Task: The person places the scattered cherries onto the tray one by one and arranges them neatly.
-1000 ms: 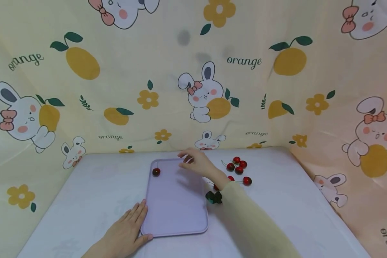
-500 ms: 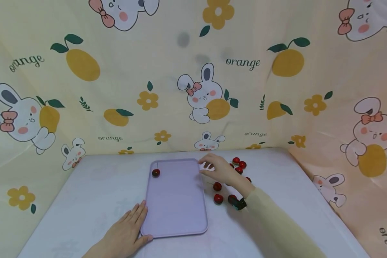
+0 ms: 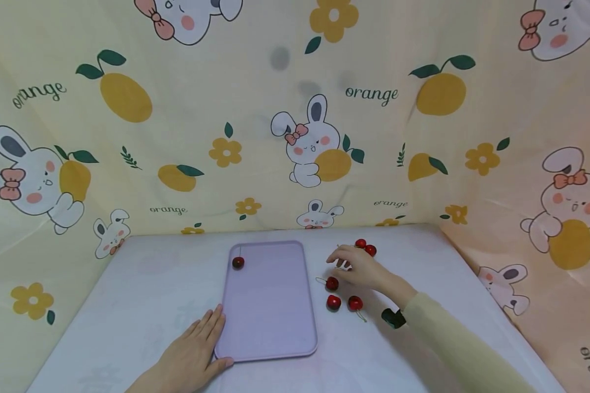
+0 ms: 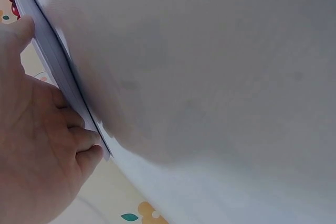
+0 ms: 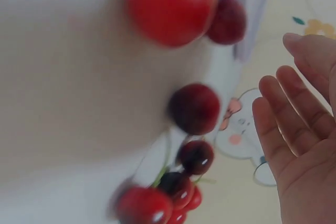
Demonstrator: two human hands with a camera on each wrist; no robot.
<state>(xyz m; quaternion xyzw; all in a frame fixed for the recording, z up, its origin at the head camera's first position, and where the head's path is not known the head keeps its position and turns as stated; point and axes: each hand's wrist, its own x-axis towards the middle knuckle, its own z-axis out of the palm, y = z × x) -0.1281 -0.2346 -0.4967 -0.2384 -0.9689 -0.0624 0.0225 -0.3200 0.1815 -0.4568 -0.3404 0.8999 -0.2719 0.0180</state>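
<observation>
A pale purple tray [image 3: 270,316] lies on the white table, with one dark red cherry [image 3: 238,262] near its far left corner. My left hand [image 3: 189,352] rests against the tray's left edge, fingers stretched along it; the left wrist view shows that hand [image 4: 47,140] touching the tray's side [image 4: 58,59]. To the right of the tray, my right hand [image 3: 361,267] is over the loose cherries and hides some of them. In the right wrist view its fingers [image 5: 289,119] are loosely extended and hold nothing. A cherry [image 5: 194,108] with others around it shows beside that hand.
Loose cherries lie right of the tray: one nearest the tray [image 3: 333,302], a stemmed one [image 3: 355,303], and another [image 3: 370,250] farther back. A dark device [image 3: 393,318] sits under my right wrist. A patterned cloth [image 3: 255,180] rises behind the table.
My right hand has moved from above the tray's far right corner to the right, over the cherries. Front cherries it covered are now visible. The left hand and tray have stayed still.
</observation>
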